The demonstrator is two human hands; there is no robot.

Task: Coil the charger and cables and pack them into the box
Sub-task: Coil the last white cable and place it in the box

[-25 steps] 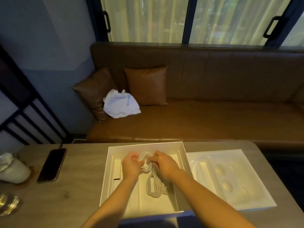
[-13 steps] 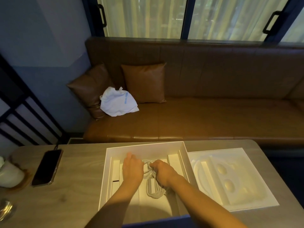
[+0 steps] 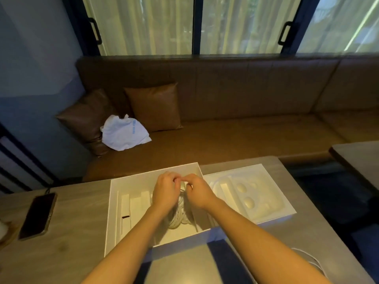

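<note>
Both my left hand (image 3: 165, 190) and right hand (image 3: 198, 192) pinch one cable coil (image 3: 180, 215). It sits in one open box (image 3: 139, 178); one moulded tray (image 3: 273, 202) lies just beside.

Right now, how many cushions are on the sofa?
2: a dark cushion in the corner of the sofa, a lighter cushion beside it. More may lie beyond the frame.

We note the box (image 3: 139, 178) on the table (image 3: 78, 232), coiled cable (image 3: 178, 221) inside it. Insert tray (image 3: 272, 212) sits just beside its right wall; phone (image 3: 38, 215) lies well left. Sofa (image 3: 246, 140) stands behind, bag (image 3: 125, 133) on its seat.
</note>
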